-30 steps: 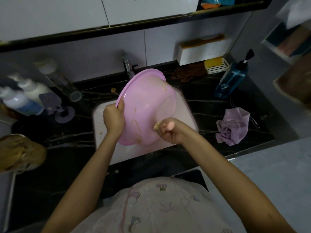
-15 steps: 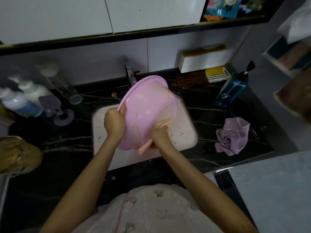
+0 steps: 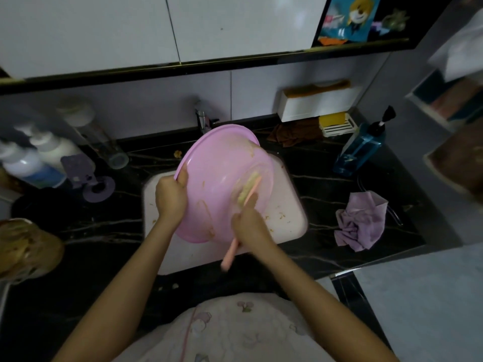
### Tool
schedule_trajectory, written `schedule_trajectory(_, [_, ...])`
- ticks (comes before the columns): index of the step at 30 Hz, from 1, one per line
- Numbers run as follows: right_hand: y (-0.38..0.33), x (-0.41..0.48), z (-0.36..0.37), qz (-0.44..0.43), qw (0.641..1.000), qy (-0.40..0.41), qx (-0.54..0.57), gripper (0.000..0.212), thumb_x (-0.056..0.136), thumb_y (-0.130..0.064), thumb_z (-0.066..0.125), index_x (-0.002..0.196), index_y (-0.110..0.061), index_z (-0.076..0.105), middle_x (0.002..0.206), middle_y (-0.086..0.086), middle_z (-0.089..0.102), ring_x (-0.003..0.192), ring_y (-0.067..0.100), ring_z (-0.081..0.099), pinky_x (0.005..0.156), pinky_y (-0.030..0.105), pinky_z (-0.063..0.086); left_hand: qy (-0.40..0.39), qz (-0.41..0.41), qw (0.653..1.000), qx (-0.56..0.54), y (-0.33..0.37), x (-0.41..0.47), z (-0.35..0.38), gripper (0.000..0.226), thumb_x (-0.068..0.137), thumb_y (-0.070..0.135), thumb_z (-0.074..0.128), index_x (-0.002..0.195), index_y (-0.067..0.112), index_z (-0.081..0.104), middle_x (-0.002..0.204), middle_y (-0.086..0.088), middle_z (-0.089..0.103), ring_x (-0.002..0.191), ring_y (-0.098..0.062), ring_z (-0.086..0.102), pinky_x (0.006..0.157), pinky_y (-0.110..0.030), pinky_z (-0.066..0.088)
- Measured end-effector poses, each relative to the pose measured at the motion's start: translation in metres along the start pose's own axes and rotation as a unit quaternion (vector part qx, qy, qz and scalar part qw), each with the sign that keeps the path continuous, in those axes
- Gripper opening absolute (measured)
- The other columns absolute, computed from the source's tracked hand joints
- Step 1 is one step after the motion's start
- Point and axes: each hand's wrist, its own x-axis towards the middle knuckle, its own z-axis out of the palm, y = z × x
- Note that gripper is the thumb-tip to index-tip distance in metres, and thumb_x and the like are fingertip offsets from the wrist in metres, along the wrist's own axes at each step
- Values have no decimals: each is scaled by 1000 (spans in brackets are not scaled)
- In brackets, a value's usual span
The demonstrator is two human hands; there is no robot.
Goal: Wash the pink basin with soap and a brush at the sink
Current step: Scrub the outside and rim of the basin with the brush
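Left hand (image 3: 171,197) grips the tilted basin (image 3: 222,184) rim; right hand (image 3: 249,226) grips the brush (image 3: 241,205). Scrub firmly, steadying the rim over the sink (image 3: 292,205).

your left hand (image 3: 170,197) grips the basin (image 3: 219,178) rim; your right hand (image 3: 249,227) curls round the brush (image 3: 243,205) handle, both forearms extended forward.

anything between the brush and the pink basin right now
Nothing visible does. The right hand grips the brush with its bristles right against the pink basin, which the left hand holds by the rim, tilted over the sink.
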Motion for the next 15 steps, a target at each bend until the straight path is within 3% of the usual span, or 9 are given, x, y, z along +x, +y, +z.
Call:
schedule_trajectory(3, [-12, 26, -22, 60, 993, 72, 69, 75, 99, -22, 36, 148, -14, -20, 93, 11, 59, 74, 27, 59, 53, 28, 45, -3, 1, 1000, -9, 1, -8, 4, 58, 98, 38, 42, 47, 12, 35, 47, -2, 39, 54, -25, 45, 54, -31, 24])
schedule_trajectory(5, [-15, 8, -13, 19, 998, 48, 34, 73, 101, -25, 32, 147, -15, -23, 102, 15, 61, 83, 30, 59, 62, 28, 41, -2, -8, 1000, -13, 0, -8, 3, 58, 98, 39, 41, 48, 11, 37, 48, -4, 42, 55, -26, 46, 53, -31, 24])
schedule_trajectory(7, [-8, -24, -2, -52, 998, -17, -23, 74, 100, -23, 34, 146, -20, -24, 89, 6, 57, 80, 23, 55, 67, 26, 37, 2, -8, 1000, -19, -5, -4, 1, 57, 99, 39, 40, 49, 11, 37, 50, -6, 42, 58, -25, 45, 55, -32, 24])
schedule_trajectory(9, [9, -33, 0, -92, 993, -41, -63, 80, 96, -17, 38, 146, -26, -24, 77, 0, 49, 68, 16, 51, 62, 28, 40, 2, 8, 999, -43, -15, -1, -1, 55, 95, 45, 37, 52, 11, 38, 53, -7, 43, 60, -23, 44, 55, -32, 27])
schedule_trajectory(12, [26, 6, -29, -90, 991, 57, -79, 78, 93, -14, 37, 148, -35, -14, 74, 8, 56, 67, 26, 58, 65, 37, 52, -3, 64, 994, -92, -26, 0, -6, 51, 89, 49, 33, 62, 9, 48, 62, -7, 51, 64, -21, 46, 61, -34, 35])
schedule_trajectory(15, [29, 29, -66, -143, 980, 121, -66, 71, 95, -18, 36, 145, -51, -3, 85, 10, 63, 69, 26, 61, 66, 43, 55, -19, 109, 989, -102, -29, 1, -12, 32, 90, 37, 39, 76, 12, 53, 71, 2, 52, 73, -20, 49, 64, -29, 33])
